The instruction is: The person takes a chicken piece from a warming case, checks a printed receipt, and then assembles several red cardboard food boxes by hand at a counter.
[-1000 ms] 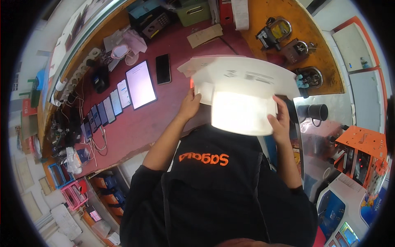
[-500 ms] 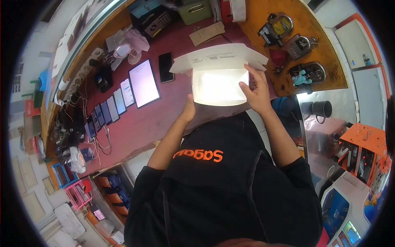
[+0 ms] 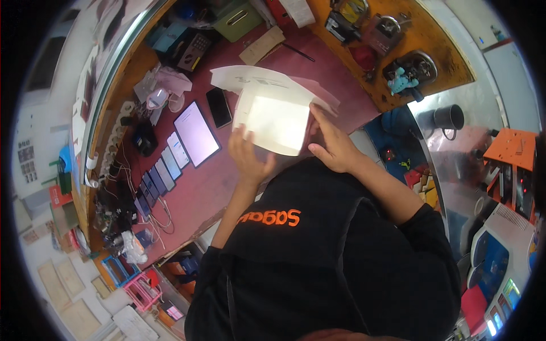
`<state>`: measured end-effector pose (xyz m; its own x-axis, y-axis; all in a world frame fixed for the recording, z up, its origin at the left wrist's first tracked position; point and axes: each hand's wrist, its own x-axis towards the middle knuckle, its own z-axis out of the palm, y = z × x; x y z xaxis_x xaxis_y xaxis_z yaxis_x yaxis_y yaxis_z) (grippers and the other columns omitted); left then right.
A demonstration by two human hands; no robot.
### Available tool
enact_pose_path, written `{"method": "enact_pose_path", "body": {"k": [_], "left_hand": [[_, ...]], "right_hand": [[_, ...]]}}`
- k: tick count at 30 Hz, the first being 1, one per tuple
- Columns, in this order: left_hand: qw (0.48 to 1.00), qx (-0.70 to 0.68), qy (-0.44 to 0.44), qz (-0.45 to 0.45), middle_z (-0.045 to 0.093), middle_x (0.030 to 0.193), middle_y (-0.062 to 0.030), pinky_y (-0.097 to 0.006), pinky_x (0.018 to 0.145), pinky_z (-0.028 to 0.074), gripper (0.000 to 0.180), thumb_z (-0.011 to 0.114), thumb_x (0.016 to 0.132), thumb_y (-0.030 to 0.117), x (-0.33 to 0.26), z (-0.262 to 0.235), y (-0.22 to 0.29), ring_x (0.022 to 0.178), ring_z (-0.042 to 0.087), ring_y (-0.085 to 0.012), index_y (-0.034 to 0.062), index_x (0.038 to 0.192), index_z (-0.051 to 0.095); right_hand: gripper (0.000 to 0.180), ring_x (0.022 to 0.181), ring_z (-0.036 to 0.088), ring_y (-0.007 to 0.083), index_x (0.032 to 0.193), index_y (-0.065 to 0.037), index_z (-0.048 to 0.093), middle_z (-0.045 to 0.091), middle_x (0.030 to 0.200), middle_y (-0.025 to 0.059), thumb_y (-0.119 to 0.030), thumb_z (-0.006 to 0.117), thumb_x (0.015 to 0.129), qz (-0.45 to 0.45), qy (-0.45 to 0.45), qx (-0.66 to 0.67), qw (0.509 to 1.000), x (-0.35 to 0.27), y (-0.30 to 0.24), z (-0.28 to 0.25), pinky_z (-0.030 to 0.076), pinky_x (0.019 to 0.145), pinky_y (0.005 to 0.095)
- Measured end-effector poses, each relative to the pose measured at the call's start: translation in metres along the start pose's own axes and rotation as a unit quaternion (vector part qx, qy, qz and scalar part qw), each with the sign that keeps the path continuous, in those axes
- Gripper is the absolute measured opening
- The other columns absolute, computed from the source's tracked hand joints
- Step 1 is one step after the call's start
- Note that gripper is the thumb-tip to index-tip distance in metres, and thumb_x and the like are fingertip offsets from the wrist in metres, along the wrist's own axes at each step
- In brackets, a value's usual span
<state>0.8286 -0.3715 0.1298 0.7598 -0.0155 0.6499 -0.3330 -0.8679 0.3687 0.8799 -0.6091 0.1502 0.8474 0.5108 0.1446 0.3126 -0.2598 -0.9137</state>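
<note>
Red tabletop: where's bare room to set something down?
Bare: between the phone row and left forearm, and between the white box and wooden ledge. Crowded: left end, around the plastic bag; far edge, with green box and keypad box.

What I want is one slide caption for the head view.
Right hand holds an open white box, left hand at its side, by a red table with a tablet and phones.

Open white box [image 3: 277, 120] | right hand [image 3: 338, 146] at its right wall | left hand [image 3: 249, 158] at its left | tablet [image 3: 197, 134] on bench [image 3: 202, 190]
</note>
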Motion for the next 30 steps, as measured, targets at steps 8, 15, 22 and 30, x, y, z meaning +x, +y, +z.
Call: {"method": "enact_pose_path", "body": {"k": [8, 15, 22, 30], "left_hand": [[0.956, 0.028, -0.266, 0.119, 0.055, 0.073, -0.0035, -0.038, 0.067, 0.035, 0.015, 0.068, 0.072, 0.018, 0.033, 0.027, 0.047, 0.074, 0.053, -0.0241, 0.0077, 0.073, 0.057], [0.955, 0.117, -0.271, 0.042, 0.053, 0.069, -0.0061, -0.039, 0.063, 0.033, 0.016, 0.063, 0.076, 0.018, 0.047, 0.040, 0.066, 0.069, 0.050, -0.0255, 0.0074, 0.067, 0.056], [0.933, 0.142, -0.328, 0.042, 0.055, 0.071, -0.0081, -0.040, 0.065, 0.036, 0.018, 0.056, 0.082, 0.022, 0.054, 0.048, 0.073, 0.072, 0.052, -0.0276, 0.0054, 0.075, 0.058], [0.919, 0.124, -0.373, 0.016, 0.058, 0.066, -0.0145, -0.046, 0.059, 0.039, 0.020, 0.052, 0.084, 0.021, 0.078, 0.069, 0.074, 0.063, 0.056, -0.0335, 0.0044, 0.073, 0.056]], "right_hand": [[0.016, 0.096, 0.056, 0.0279, 0.091, -0.005, 0.055, 0.056, 0.100, 0.0112, -0.009, 0.051, 0.077, -0.192, -0.009, -0.169, 0.967, 0.000, 0.038, 0.004, 0.045, 0.082, 0.0409], [0.008, 0.090, 0.053, 0.0172, 0.079, -0.012, 0.058, 0.056, 0.085, -0.0004, -0.018, 0.052, 0.077, -0.235, -0.020, -0.262, 0.936, 0.015, 0.053, -0.004, 0.040, 0.086, 0.0321], [0.012, 0.099, 0.050, 0.0208, 0.077, -0.012, 0.063, 0.055, 0.092, 0.0014, -0.020, 0.054, 0.076, -0.226, 0.019, -0.272, 0.935, 0.014, 0.064, -0.005, 0.039, 0.090, 0.0378], [0.014, 0.107, 0.048, 0.0248, 0.081, -0.011, 0.063, 0.053, 0.105, 0.0065, -0.020, 0.055, 0.074, -0.230, 0.082, -0.291, 0.925, 0.013, 0.070, -0.011, 0.039, 0.092, 0.0412]]}}
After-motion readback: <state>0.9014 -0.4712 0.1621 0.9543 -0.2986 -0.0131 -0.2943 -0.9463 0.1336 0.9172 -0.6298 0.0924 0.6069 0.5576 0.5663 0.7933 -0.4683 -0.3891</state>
